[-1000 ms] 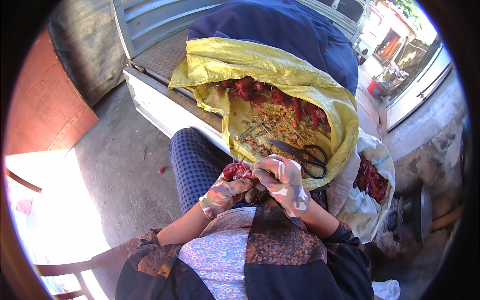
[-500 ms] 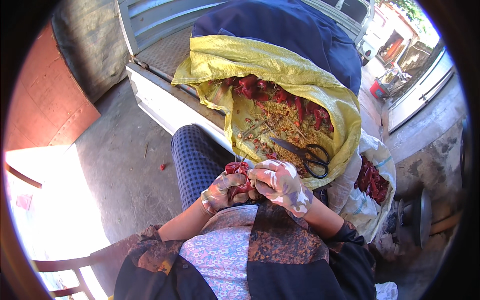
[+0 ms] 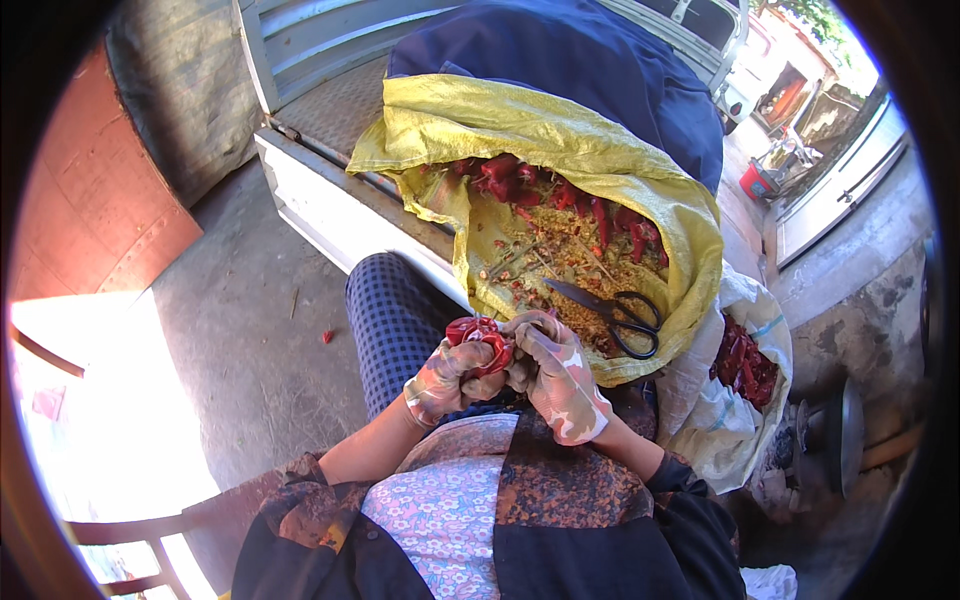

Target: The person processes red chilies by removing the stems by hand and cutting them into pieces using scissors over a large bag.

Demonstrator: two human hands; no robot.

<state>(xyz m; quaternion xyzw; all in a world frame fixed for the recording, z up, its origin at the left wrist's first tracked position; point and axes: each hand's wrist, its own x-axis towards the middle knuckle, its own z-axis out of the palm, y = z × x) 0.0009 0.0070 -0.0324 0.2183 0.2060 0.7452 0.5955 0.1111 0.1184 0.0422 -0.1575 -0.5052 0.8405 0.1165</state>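
Both my hands wear stained, camouflage-patterned gloves and meet just above my lap. My left hand (image 3: 446,382) is wrapped round a shiny dried red chili pepper (image 3: 480,333). Against its right side, the fingertips of my right hand (image 3: 562,385) are pinched together; what lies between them is hidden. Just beyond is an open yellow woven sack (image 3: 480,105) with more red chili peppers (image 3: 512,180) along its far inner side. Loose yellowish seeds (image 3: 545,225) and bits of stem lie on its lower fold. Black-handled scissors (image 3: 636,322) rest there, to the right of my hands.
A white sack (image 3: 730,440) holding dark red peppers (image 3: 742,365) stands at my right. Behind the yellow sack, a dark blue cloth (image 3: 570,60) covers part of a white truck bed (image 3: 330,215). One red scrap (image 3: 328,337) lies on the concrete floor at left.
My right hand has turned, its fingers now pointing more upward beside the pepper. The pepper has tilted in my left hand and shows more of its side. The scissors stay put.
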